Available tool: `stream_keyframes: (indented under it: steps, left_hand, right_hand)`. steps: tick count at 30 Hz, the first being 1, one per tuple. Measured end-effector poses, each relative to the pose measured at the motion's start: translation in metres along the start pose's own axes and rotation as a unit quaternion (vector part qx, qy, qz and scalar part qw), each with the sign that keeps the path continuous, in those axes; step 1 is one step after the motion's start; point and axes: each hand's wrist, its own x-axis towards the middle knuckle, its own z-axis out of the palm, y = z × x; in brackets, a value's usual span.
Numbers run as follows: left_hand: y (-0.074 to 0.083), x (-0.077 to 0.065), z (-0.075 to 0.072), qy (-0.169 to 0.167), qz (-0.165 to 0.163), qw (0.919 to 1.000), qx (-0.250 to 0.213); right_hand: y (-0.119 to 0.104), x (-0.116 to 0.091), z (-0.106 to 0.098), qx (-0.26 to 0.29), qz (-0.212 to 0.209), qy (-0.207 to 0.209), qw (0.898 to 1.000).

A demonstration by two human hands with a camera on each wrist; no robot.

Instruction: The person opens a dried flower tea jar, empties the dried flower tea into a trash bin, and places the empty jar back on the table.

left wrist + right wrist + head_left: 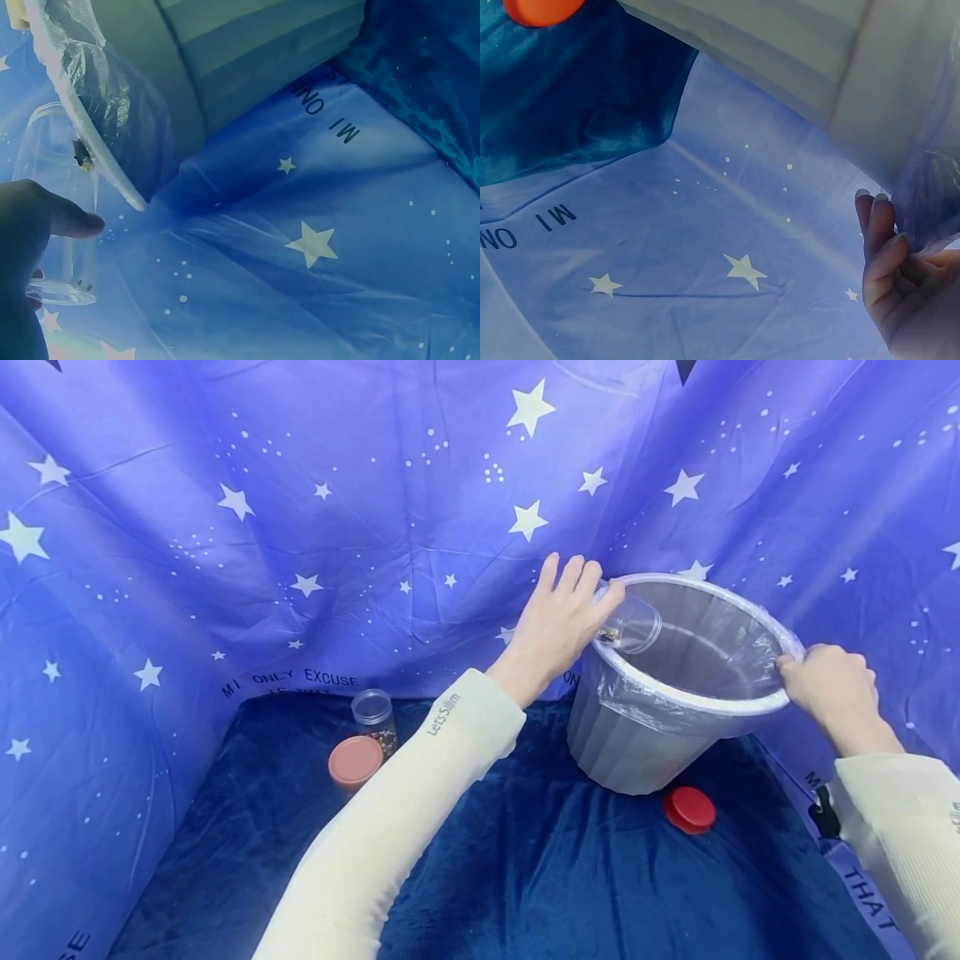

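Clear plastic makes up a tilted cylindrical jar (633, 620) gripped in the person's left hand (558, 620), its mouth pointing away from the fingers, over the opening of a grey ribbed bin (645, 756). A few small dark bits lie inside the jar. A transparent plastic liner (637, 700) folds over the bin's pale rim. The right hand (836, 693) clasps that rim on the far side from the left hand. Below and left of the right hand, a round red lid (692, 810) rests beside the bin's base on dark blue velvety cloth (487, 885). Lower left of the left hand stand a second clear jar (373, 714) containing mixed small pieces and, just beside it, a round salmon-pink lid (356, 762).
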Motion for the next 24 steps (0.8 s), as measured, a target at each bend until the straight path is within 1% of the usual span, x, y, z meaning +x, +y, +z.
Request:
stream_keyframes:
  steps: [4,9,12,16,21,24]
  left_hand:
    - [-0.002,-0.002,0.0,-0.027,-0.01,0.9995,-0.009]
    - [-0.005,-0.003,0.0,-0.083,-0.018,0.9963,-0.011]
    - [-0.008,-0.004,0.0,-0.113,-0.033,0.9929,-0.016]
    - [-0.012,-0.006,0.001,-0.14,-0.051,0.9885,-0.026]
    - [-0.015,-0.007,0.0,-0.172,-0.06,0.9826,-0.034]
    - [-0.018,-0.007,0.0,-0.18,-0.063,0.9809,-0.038]
  right_hand:
    - [0.0,-0.001,0.0,0.001,0.003,-0.003,1.0]
    - [0.0,-0.001,0.0,0.0,0.002,-0.003,1.0]
    - [-0.001,-0.001,0.0,-0.001,0.001,-0.002,1.0]
    - [-0.001,-0.001,-0.001,-0.003,0.0,-0.002,1.0]
    - [-0.002,-0.002,-0.002,-0.007,-0.001,-0.003,1.0]
    - [-0.002,-0.002,-0.002,-0.007,0.0,-0.005,1.0]
